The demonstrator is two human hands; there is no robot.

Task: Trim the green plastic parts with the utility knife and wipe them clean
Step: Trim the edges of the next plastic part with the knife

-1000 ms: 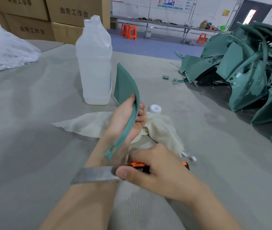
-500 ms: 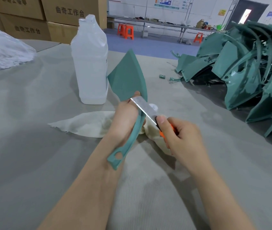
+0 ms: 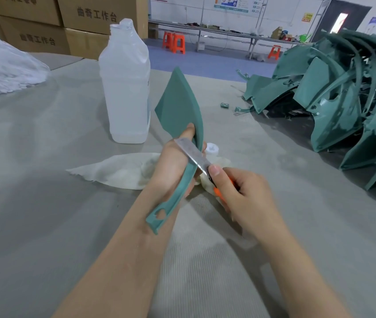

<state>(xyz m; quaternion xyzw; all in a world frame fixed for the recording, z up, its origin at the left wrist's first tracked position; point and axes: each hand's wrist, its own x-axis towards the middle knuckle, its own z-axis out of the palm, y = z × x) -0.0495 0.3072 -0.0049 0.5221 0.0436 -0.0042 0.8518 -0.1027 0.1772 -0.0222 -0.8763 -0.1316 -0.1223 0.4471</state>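
Green plastic parts [image 3: 343, 99] are heaped on the right of the counter [image 3: 33, 203], cut off by the frame edge. A translucent bottle [image 3: 125, 88] is stood behind a cloth [image 3: 118, 171], which is partly hidden by the hands. One green part [image 3: 180, 104] is gripped upright by the left hand [image 3: 171, 166]. The utility knife [image 3: 193, 156] is gripped by the right hand [image 3: 246, 198]; its blade is laid across the part's edge, its orange handle mostly covered.

Teal-green plastic part [image 3: 177, 106], orange-handled utility knife [image 3: 216, 191], cream cloth [image 3: 118, 171], grey table [image 3: 44, 203]
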